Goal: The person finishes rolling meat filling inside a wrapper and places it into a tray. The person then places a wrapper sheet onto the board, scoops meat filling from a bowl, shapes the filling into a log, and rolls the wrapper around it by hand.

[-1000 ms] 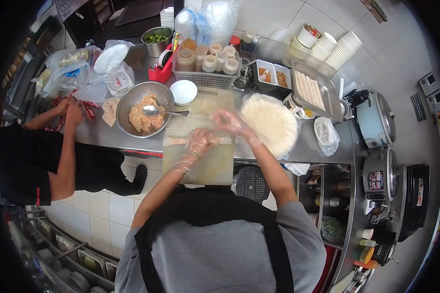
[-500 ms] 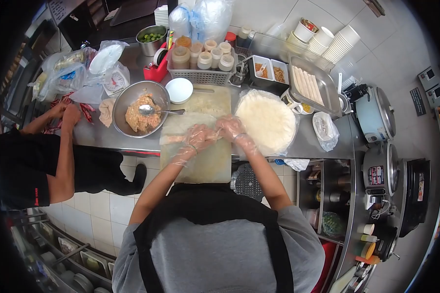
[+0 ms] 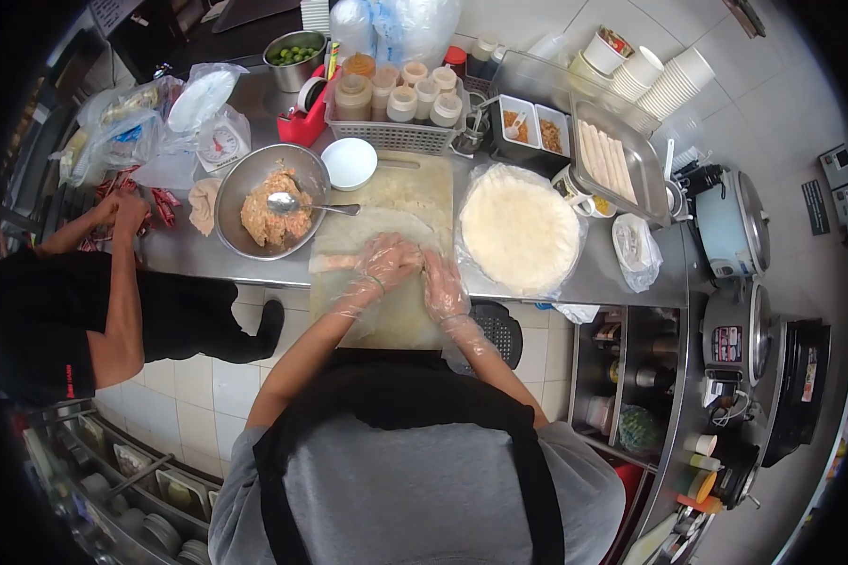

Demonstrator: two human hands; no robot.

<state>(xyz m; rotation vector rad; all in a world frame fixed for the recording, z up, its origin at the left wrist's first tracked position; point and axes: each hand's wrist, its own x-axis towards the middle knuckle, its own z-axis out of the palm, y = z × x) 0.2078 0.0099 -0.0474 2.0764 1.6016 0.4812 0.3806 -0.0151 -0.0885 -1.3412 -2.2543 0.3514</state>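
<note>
A thin pale wrapper (image 3: 405, 222) lies on the worn cutting board (image 3: 415, 188), with a strip of pinkish filling (image 3: 333, 263) along its near side. My left hand (image 3: 389, 262), in a clear plastic glove, has its fingers closed over the middle of the strip. My right hand (image 3: 445, 287), gloved too, holds its fingers together at the wrapper's right end, close to my left fingertips. What lies under the fingers is hidden. To the left, a steel bowl (image 3: 231, 221) contains minced filling (image 3: 271, 218) and a spoon (image 3: 334, 208). A round stack of wrappers (image 3: 520, 231) sits on plastic at the right.
An empty white bowl (image 3: 350, 165) stands behind the board, before a basket (image 3: 396, 138) of bottles. Finished rolls (image 3: 608, 162) fill part of a metal tray (image 3: 636, 193) at the back right. A co-worker's hands (image 3: 122, 209) handle red packets at the left.
My right hand has moved down and slightly left, turning its fingers upward at the wrapper's end. My left hand has shifted little. The whole view has shifted slightly.
</note>
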